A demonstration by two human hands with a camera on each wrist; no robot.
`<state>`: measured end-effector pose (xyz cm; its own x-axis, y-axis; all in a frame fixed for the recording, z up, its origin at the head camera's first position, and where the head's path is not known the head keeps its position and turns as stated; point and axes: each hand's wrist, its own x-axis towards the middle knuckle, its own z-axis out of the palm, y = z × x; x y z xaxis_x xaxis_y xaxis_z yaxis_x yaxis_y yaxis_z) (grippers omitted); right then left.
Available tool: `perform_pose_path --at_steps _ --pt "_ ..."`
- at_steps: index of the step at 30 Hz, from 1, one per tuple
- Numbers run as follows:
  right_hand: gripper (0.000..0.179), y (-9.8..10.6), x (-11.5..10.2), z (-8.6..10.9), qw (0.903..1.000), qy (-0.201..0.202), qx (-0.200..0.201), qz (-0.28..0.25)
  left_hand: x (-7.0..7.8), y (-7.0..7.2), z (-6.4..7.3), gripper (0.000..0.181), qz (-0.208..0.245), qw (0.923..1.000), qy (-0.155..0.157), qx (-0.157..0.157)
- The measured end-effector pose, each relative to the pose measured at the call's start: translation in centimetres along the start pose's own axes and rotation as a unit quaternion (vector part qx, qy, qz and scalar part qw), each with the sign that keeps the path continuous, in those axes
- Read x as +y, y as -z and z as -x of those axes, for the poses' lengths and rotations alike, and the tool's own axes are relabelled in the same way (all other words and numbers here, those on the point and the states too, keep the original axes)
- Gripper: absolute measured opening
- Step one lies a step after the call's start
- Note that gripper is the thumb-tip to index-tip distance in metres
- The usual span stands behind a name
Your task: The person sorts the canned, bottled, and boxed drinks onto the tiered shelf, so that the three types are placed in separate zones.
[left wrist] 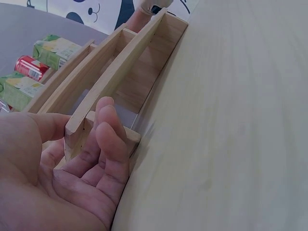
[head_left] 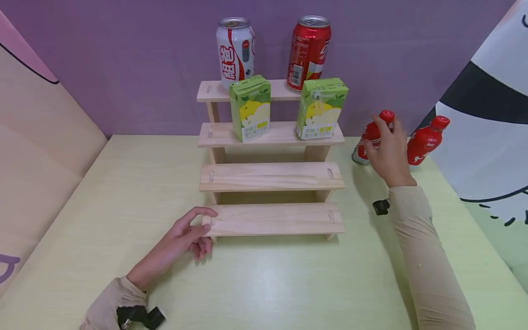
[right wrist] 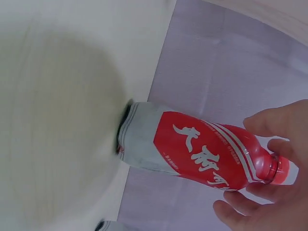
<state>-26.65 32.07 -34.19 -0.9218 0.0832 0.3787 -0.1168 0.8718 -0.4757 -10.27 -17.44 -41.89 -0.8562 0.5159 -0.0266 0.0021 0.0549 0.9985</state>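
My left hand (head_left: 185, 236) holds the left end of the lowest step of a wooden tiered stand (head_left: 274, 220). In the left wrist view, the thumb lies against the step's edge and other fingers curl beside its end. At the right, my right hand (head_left: 389, 156) has its thumb and fingers curled round the upper part of a red and silver soda bottle (right wrist: 202, 151) with a red cap. That bottle's base is at the tabletop. A second red-capped bottle (head_left: 425, 142) stands just right of the hand, its lower part hidden.
On the stand's top step are a white can (head_left: 235, 55) and a red can (head_left: 309, 52). Two green juice cartons, a left carton (head_left: 250, 110) and a right carton (head_left: 321, 110), stand one step lower. A purple backdrop (head_left: 156, 68) rises behind the pale table (head_left: 264, 284).
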Motion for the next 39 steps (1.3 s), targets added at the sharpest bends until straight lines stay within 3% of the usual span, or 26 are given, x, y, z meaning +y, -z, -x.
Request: perform_pose_path --at_steps 9,21,39 --pt "0.075 -0.7 0.9 0.0 0.9990 -0.015 -0.042 -0.009 0.1 -0.1 0.0 0.032 0.001 1.0000 0.006 0.005" --pt "0.052 -1.0 1.0 0.0 0.9998 0.001 0.000 -0.019 0.0 -0.2 -0.1 0.032 0.000 1.0000 0.001 0.003" --pt "0.056 0.1 0.5 0.3 0.9991 0.021 0.014 -0.033 0.0 -0.2 -0.1 0.032 0.000 1.0000 0.003 0.000"
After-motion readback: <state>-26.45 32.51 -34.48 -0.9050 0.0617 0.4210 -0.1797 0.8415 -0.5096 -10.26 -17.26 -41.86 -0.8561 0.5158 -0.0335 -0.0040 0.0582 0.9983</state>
